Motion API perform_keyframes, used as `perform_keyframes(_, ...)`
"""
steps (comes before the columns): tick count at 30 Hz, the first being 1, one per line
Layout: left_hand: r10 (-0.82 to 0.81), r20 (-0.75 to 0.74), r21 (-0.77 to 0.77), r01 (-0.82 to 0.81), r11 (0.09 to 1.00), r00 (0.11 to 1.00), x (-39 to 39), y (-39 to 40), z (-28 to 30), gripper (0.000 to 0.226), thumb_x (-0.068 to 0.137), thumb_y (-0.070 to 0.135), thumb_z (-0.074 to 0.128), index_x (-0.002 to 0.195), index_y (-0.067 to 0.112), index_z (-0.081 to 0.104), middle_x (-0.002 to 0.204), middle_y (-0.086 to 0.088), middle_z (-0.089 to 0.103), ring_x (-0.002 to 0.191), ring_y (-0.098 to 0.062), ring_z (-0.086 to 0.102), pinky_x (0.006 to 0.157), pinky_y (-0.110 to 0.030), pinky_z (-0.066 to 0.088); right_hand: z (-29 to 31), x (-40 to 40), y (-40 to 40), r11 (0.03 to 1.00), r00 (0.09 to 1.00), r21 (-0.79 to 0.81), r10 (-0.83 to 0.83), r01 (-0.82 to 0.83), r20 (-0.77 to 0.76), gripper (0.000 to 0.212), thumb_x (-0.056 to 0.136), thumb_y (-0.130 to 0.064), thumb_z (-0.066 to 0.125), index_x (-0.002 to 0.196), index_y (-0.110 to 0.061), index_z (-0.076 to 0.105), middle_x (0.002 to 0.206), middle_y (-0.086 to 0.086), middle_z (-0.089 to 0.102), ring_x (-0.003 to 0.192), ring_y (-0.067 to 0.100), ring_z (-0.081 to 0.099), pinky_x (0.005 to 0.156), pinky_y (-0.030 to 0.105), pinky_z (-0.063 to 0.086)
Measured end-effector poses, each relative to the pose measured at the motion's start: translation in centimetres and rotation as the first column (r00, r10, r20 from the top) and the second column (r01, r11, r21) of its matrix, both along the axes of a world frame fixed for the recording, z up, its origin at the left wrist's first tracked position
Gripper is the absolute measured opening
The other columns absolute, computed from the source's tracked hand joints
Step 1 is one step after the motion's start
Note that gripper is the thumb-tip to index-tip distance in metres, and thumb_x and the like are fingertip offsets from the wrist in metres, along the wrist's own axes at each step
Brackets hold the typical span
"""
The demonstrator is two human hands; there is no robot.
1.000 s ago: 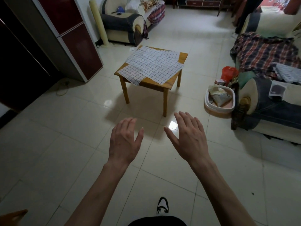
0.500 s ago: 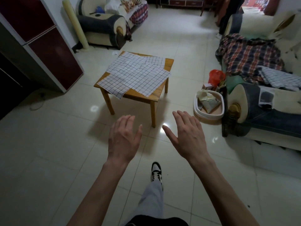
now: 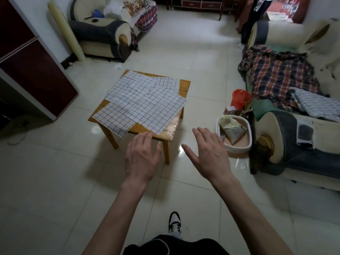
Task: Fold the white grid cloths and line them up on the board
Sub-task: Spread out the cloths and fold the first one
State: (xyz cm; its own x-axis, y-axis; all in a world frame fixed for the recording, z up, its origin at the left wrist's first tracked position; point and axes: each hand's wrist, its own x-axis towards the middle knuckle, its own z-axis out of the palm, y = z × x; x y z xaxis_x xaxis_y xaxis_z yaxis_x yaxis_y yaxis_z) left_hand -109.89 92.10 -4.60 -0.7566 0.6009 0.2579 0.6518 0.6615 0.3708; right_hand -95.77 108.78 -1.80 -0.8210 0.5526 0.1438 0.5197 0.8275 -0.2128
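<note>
White cloths (image 3: 145, 103) with a thin dark grid lie spread flat and overlapping on the small wooden table (image 3: 168, 134), just ahead of the person's fingertips; one corner droops over the near edge. None is folded yet, so by my reckoning the task is at its very start: the approach, before any cloth is taken up. Both hands are held out palm down, holding nothing. The left hand (image 3: 141, 157) has its fingers loosely together, tips in line with the table's near edge; I cannot tell whether they touch the wood. The right hand (image 3: 209, 155) has fingers spread, thumb out to the side, over bare tile floor (image 3: 46, 181) beside the table's corner. A plastic basin (image 3: 246, 146) of odds and ends sits just beyond the right fingertips. Next, I'd judge, the hands must reach forward, pinch the edge of the topmost sheet and draw it free of the others without dragging the pile.
</note>
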Motion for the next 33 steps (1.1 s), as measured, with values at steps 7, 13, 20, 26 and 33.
perform_keyframes(7, -0.017, 0.008, -0.013, 0.017, 1.000, 1.000, -6.0, 7.3, -1.6, 0.058, 0.107, 0.050, 0.039, 0.141, 0.007, 0.057, 0.140, -0.013, 0.062, 0.134, -0.028, 0.054, 0.114, -0.047, 0.043, -0.7, -6.2, 7.2, 1.000, 1.000, 0.021, 0.001, -0.001, 0.001, 0.072, 0.102, -0.065, 0.035, 0.149, -0.013, 0.050, 0.150, 0.008, 0.056, 0.143, 0.028, 0.047, 0.122, 0.046, 0.032)
perform_keyframes(13, -0.003, 0.004, -0.036, 0.003, 0.999, 1.000, -9.8, 13.4, -2.7, 0.051, 0.108, 0.045, 0.045, 0.138, 0.006, 0.059, 0.136, -0.014, 0.063, 0.130, -0.029, 0.056, 0.112, -0.047, 0.045, -1.9, -10.3, 13.4, 0.999, 0.999, 0.007, 0.031, -0.031, 0.015, 0.073, 0.103, -0.066, 0.033, 0.152, -0.014, 0.047, 0.153, 0.008, 0.053, 0.145, 0.027, 0.044, 0.123, 0.046, 0.030)
perform_keyframes(20, 0.102, -0.011, -0.048, -0.103, 0.994, 0.995, -14.4, 21.6, -3.8, 0.056, 0.106, 0.047, 0.041, 0.139, 0.006, 0.059, 0.137, -0.012, 0.063, 0.131, -0.028, 0.055, 0.113, -0.046, 0.043, -3.5, -16.6, 22.8, 0.991, 0.991, 0.019, 0.129, -0.129, 0.019, 0.074, 0.103, -0.066, 0.030, 0.152, -0.013, 0.047, 0.153, 0.008, 0.053, 0.145, 0.027, 0.045, 0.123, 0.046, 0.030)
perform_keyframes(26, 0.246, 0.009, -0.057, -0.245, 0.968, 0.969, -17.4, 29.3, -4.1, 0.054, 0.107, 0.046, 0.042, 0.140, 0.005, 0.058, 0.138, -0.014, 0.063, 0.132, -0.029, 0.055, 0.115, -0.049, 0.043, -3.8, -22.6, 31.5, 0.960, 0.960, 0.017, 0.279, -0.279, 0.025, 0.074, 0.103, -0.066, 0.028, 0.150, -0.012, 0.049, 0.152, 0.009, 0.054, 0.143, 0.028, 0.047, 0.122, 0.046, 0.032)
perform_keyframes(33, 0.425, 0.000, -0.059, -0.425, 0.903, 0.905, -20.4, 35.8, -4.1, 0.056, 0.108, 0.047, 0.041, 0.141, 0.005, 0.057, 0.139, -0.014, 0.062, 0.134, -0.029, 0.053, 0.116, -0.047, 0.040, -3.9, -28.8, 40.3, 0.899, 0.898, 0.002, 0.437, -0.437, -0.043, 0.072, 0.104, -0.065, 0.033, 0.150, -0.012, 0.050, 0.156, 0.009, 0.051, 0.147, 0.028, 0.043, 0.123, 0.045, 0.031)
